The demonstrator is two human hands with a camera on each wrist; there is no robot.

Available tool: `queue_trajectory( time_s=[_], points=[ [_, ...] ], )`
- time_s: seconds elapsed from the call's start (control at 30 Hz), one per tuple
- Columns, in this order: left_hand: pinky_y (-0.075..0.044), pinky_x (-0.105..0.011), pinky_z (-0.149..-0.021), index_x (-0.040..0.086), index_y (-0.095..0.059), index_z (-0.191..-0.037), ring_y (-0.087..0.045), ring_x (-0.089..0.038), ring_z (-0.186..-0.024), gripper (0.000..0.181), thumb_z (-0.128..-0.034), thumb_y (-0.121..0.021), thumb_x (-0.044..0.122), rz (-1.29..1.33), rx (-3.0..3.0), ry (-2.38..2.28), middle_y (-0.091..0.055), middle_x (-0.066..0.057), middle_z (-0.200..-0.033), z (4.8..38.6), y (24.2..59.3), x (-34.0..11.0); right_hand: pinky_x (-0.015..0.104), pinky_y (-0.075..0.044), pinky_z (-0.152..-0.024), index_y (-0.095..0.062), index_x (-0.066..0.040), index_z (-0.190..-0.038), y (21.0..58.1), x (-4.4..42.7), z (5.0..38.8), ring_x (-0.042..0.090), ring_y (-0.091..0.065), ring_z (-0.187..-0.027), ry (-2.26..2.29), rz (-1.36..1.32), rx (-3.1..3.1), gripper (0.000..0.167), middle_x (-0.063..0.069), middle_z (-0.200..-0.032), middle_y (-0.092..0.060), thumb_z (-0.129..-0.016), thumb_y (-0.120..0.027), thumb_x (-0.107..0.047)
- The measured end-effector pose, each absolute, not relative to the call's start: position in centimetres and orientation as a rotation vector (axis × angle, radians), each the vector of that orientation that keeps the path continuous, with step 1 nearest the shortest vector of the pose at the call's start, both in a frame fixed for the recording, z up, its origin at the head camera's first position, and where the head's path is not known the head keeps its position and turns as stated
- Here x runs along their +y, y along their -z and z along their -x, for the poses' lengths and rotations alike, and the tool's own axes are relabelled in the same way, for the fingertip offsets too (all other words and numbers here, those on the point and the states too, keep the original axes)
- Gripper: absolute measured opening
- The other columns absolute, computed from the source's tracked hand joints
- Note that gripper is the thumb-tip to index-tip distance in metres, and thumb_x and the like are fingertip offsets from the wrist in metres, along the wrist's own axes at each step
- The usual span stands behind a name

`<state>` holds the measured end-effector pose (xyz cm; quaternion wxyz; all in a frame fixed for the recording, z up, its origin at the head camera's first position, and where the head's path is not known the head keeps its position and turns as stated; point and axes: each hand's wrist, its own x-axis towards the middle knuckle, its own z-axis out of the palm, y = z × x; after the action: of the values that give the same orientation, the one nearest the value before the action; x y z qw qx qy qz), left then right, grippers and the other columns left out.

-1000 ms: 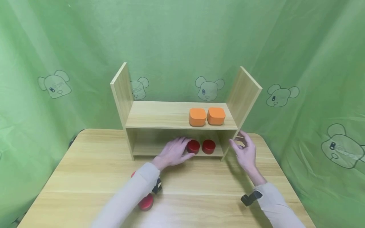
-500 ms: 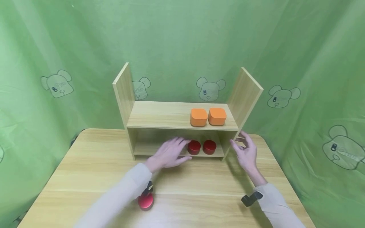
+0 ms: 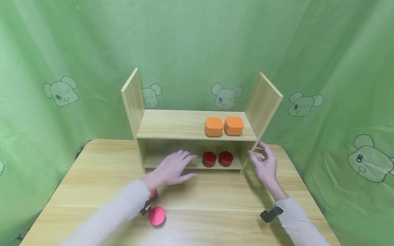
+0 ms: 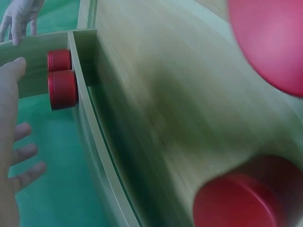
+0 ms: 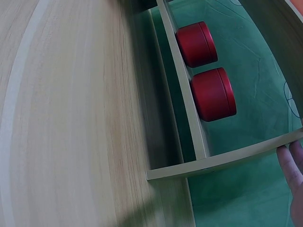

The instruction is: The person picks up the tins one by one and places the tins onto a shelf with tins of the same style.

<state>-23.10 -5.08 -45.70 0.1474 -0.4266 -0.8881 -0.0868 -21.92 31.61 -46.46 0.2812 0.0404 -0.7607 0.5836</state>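
In the head view my left hand point(image 3: 172, 168) hovers with spread fingers in front of the lower shelf, left of two dark red round tins point(image 3: 209, 159) point(image 3: 226, 159) and apart from them. The left wrist view shows that hand point(image 4: 12, 142) holding nothing, the tins point(image 4: 62, 90) beyond it. My right hand point(image 3: 265, 164) rests its fingers on the outer face of the wooden shelf's right side panel point(image 3: 248, 155); in the right wrist view its fingertips point(image 5: 282, 152) touch the panel's edge point(image 5: 227, 158). Two orange rounded blocks point(image 3: 213, 126) point(image 3: 234, 125) stand on the upper shelf.
Two pinkish-red tins point(image 3: 157, 216) point(image 3: 153, 194) are on the table point(image 3: 215, 212) near my left forearm, the farther one partly hidden by the sleeve. The shelf's tall left panel point(image 3: 133, 102) rises at the left. A green curtain point(image 3: 191, 44) hangs behind.
My left hand has moved left and toward the table's front, away from the dark red tins, which stay on the lower shelf. The right hand has kept its place at the side panel.
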Motion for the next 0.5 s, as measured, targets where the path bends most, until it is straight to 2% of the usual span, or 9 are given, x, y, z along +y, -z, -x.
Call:
queue_trajectory(
  time_s=[0.2,0.5],
  points=[
    [-0.062,-0.034,-0.097,0.01,-0.058,-0.146,-0.065,-0.02,-0.118,0.069,-0.0985,-0.064,0.059,1.225,-2.524,0.232,-0.069,-0.005,-0.133,22.3,45.8,-6.8,0.012,-0.061,-0.077,-0.06,0.007,-0.138,46.5,31.7,21.9,0.001,-0.068,-0.097,-1.578,-0.112,-2.028,0.052,-0.008,-0.116,-0.069,-0.088,-0.073,0.015],
    [-0.06,-0.041,-0.104,0.009,-0.056,-0.149,-0.065,-0.023,-0.122,0.07,-0.0986,-0.065,0.058,1.221,-2.568,0.243,-0.068,-0.007,-0.136,21.4,45.9,-9.2,0.012,-0.061,-0.077,-0.06,0.008,-0.138,46.5,31.7,21.9,-0.002,-0.068,-0.097,-1.57,-0.108,-2.03,0.051,-0.017,-0.114,-0.067,-0.089,-0.072,0.014]
  ],
)
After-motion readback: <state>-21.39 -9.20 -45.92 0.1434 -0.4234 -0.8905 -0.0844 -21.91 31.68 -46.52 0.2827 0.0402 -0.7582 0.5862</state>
